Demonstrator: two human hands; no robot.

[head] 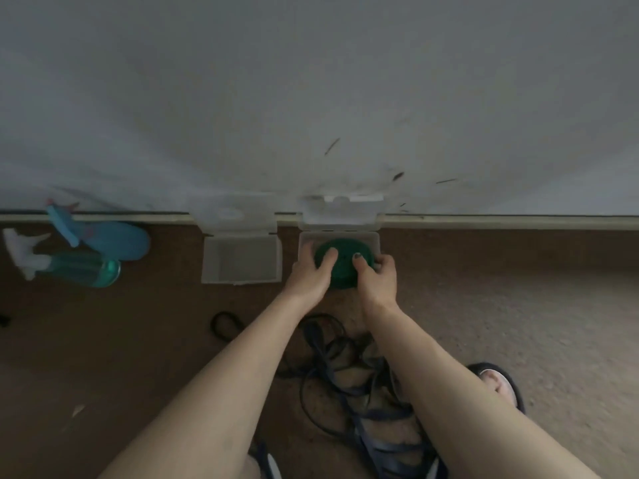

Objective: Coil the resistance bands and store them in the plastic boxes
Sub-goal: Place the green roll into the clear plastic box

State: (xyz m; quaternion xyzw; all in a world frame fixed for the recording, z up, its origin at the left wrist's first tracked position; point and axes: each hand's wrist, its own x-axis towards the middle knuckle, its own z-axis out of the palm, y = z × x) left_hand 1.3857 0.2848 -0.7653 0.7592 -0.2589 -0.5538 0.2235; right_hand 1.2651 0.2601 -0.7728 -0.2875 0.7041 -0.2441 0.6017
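To the left of the grip, an empty clear plastic box [241,260] stands open on the brown carpet floor [518,305]. The left hand [308,273] and right hand [377,274] curl around a coiled green resistance band [342,266], pressing it into the right clear plastic box [375,236], where it sits half over the near rim. To seat it well, I judge the fingers should keep the coil tight and tip it level before letting go. Below the grip, tangled dark blue resistance bands [366,409] wait.
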